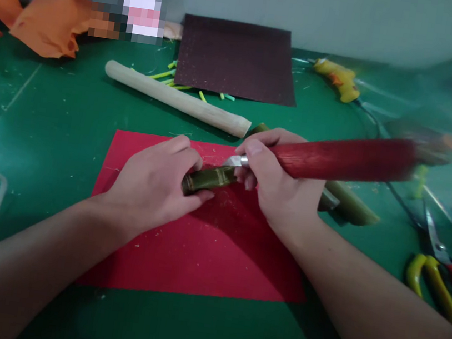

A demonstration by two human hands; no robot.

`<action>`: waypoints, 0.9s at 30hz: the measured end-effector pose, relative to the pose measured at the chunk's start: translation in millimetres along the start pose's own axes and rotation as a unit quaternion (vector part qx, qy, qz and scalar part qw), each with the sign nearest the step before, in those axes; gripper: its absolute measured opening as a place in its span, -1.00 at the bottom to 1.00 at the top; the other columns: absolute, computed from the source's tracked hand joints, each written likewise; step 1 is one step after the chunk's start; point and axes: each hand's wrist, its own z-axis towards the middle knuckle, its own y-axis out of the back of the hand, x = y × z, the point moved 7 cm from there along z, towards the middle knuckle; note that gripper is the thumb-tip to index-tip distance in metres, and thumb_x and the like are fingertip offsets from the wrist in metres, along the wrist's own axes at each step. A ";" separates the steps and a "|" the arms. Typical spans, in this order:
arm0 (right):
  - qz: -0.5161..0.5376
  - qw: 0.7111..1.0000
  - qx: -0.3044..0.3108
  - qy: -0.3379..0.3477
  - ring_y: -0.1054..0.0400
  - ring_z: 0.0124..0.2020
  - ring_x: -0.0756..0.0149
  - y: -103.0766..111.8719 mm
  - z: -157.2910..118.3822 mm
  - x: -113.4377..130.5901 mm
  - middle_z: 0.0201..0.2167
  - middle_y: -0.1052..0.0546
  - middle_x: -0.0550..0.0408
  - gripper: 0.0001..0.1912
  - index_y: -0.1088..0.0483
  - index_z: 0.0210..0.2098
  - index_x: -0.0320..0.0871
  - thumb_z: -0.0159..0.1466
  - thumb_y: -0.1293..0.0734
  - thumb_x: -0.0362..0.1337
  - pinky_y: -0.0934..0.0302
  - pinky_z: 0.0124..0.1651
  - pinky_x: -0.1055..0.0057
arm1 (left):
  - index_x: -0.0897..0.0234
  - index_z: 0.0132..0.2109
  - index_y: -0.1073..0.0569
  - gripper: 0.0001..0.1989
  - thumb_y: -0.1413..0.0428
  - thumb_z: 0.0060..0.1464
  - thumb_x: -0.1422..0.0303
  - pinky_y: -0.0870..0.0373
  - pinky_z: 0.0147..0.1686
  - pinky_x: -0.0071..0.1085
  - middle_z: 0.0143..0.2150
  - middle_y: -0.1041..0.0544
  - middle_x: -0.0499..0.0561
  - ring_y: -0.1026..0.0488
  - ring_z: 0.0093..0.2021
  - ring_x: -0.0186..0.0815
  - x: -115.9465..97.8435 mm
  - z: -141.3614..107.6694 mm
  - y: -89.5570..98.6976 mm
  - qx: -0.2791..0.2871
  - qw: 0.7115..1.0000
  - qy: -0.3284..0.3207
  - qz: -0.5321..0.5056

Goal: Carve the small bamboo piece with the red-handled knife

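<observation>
Gripped in my left hand [157,182] is a short green piece of bamboo [210,179] with pale rings, held tilted above a red sheet [196,261]. My right hand [278,182] is closed around a carving knife [345,157] with a long, thick red handle and a short metal blade. That handle points off to the right. The blade's tip rests at the upper edge of the bamboo, between both hands. Part of the right hand's fingers is hidden behind the bamboo and blade. Small shavings are scattered on the red sheet.
A peeled pale stick [177,98] lies beyond the hands, by a dark brown sheet [237,59]. Another green stalk [351,204] is behind my right wrist. Yellow-and-red-handled scissors [438,272] and a yellow glue gun [337,79] are at right. Orange sheets [53,19] lie far left.
</observation>
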 end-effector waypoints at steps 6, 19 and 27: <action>-0.048 0.996 0.049 0.062 -0.42 -0.43 0.27 -4.2 4.8 6.6 -0.55 -0.48 0.15 -0.86 -0.43 -0.49 -0.03 0.21 -0.37 -0.28 -0.30 -0.37 0.30 | 0.19 -0.10 -0.52 -0.77 -0.23 0.11 0.22 -0.25 -0.35 -0.32 -0.21 -0.53 0.00 -0.44 -0.28 -0.23 -0.3 1.1 -5.7 0.004 0.998 -0.011 -0.056; -0.047 0.993 0.092 0.055 -0.28 -0.60 0.40 -13.5 11.6 10.0 -0.64 -0.44 0.23 -0.80 -0.38 -0.61 -0.03 0.14 -0.33 -0.34 -0.24 -0.49 0.38 | 0.22 -0.12 -0.55 -0.79 -0.15 0.12 0.27 -0.24 -0.39 -0.31 -0.19 -0.55 0.05 -0.49 -0.22 -0.14 -3.6 8.3 -15.5 0.040 0.999 -0.028 -0.019; -0.044 0.991 0.092 0.090 -0.33 -0.55 0.39 -12.7 11.1 9.1 -0.57 -0.48 0.23 -0.80 -0.42 -0.56 -0.03 0.19 -0.36 -0.34 -0.29 -0.46 0.39 | 0.22 -0.02 -0.56 -0.67 -0.12 0.24 0.11 -0.23 -0.36 -0.28 -0.16 -0.54 0.06 -0.50 -0.21 -0.10 -1.1 10.7 -22.1 0.069 0.997 -0.024 -0.009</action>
